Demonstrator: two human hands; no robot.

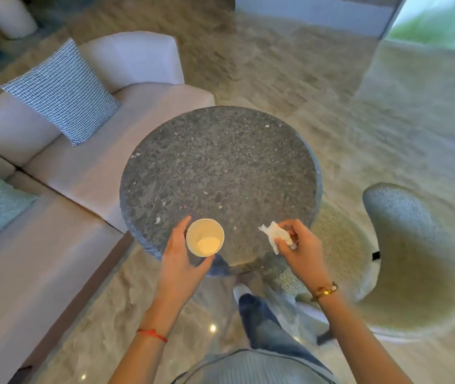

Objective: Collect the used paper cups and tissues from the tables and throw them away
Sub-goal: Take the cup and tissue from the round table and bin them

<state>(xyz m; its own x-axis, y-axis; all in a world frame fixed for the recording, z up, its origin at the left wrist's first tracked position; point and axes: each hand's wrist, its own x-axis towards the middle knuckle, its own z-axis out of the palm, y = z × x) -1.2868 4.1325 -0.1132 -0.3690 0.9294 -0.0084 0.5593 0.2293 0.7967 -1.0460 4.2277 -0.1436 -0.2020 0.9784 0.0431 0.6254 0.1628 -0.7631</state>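
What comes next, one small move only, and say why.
Probably drop the tissue into the paper cup: the right hand pinches it, the left hand holds the open cup beside it, and the round table looks otherwise bare.

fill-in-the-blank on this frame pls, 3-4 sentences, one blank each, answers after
1. The left hand has its grip around a paper ____.
2. The right hand pinches a crumpled white ____.
3. The table top is ____ in shape.
4. A checked cushion rests on the ____.

Missing words: cup; tissue; round; sofa
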